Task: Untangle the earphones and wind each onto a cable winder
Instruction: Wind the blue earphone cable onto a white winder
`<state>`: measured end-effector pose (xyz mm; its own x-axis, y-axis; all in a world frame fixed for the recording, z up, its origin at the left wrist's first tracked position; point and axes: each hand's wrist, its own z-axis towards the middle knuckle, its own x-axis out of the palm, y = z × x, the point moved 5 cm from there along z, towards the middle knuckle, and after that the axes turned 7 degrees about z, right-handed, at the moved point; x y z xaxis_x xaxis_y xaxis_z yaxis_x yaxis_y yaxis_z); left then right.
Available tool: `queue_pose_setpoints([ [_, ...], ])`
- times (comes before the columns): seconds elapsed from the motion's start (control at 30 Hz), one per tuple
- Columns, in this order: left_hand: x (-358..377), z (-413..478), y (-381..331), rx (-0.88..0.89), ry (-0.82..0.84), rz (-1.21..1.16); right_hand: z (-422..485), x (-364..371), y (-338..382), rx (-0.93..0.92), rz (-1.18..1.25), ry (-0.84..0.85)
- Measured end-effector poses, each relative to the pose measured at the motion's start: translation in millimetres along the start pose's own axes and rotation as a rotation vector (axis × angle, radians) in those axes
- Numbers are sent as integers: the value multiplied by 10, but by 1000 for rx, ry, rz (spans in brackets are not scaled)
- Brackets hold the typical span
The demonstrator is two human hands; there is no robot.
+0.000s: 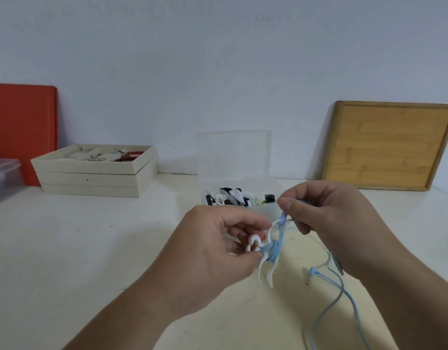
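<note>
Far left: red board (20, 127) leaning on the wall, clear plastic bin (3, 178) in front of it, then stacked beige jewelry trays (96, 178).

Left hand (212, 251): fingers curled in tight, thumb and fingertips pinching the white cable winder (262, 251). Several turns of light-blue earphone cable (274, 248) sit around the winder's waist, just right of those fingertips.

Behind the fingers: open clear box (233, 157) holding more winders, black and white ones.

Right hand (336, 223): thumb and index closed on the cable just above the winder, other fingers curled loosely. Loose cable hangs below this hand, plug (312, 270) dangling, and runs off the bottom edge.

Far right: wooden tray (389, 145) leaning on the wall.
</note>
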<state>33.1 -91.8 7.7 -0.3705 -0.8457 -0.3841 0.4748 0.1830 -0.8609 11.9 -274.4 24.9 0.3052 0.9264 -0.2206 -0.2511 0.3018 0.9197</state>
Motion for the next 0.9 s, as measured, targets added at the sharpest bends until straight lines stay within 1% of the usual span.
queue_pose_setpoints([
  [0.1, -17, 11, 0, 11, 12, -83, -3, 26, -17, 35, 8, -3],
  [0.17, -37, 29, -7, 28, -10, -142, -12, 53, -38, 76, -16, 28],
  [0.27, -122, 43, -10, 35, -149, -215, -57, 180, -98, 147, -124, 173],
  [0.33, -195, 39, 14, 22, -274, -221, -99, 304, -155, 208, -112, 285],
  [0.4, -251, 35, 52, -1, -387, -191, -131, 423, -186, 236, -21, 360],
  [0.5, -293, 41, 110, -42, -489, -156, -153, 519, -165, 178, -15, 406],
  [0.57, -314, 42, 124, -50, -519, -124, -159, 515, -152, 146, -28, 410],
  [0.7, -362, 28, 123, -15, -577, 29, -164, 456, -108, 103, -120, 441],
  [0.83, -335, 18, 105, 32, -578, 148, -202, 463, -59, 89, -250, 511],
  [0.9, -307, 6, 61, 97, -570, 261, -202, 443, -18, 54, -319, 502],
])
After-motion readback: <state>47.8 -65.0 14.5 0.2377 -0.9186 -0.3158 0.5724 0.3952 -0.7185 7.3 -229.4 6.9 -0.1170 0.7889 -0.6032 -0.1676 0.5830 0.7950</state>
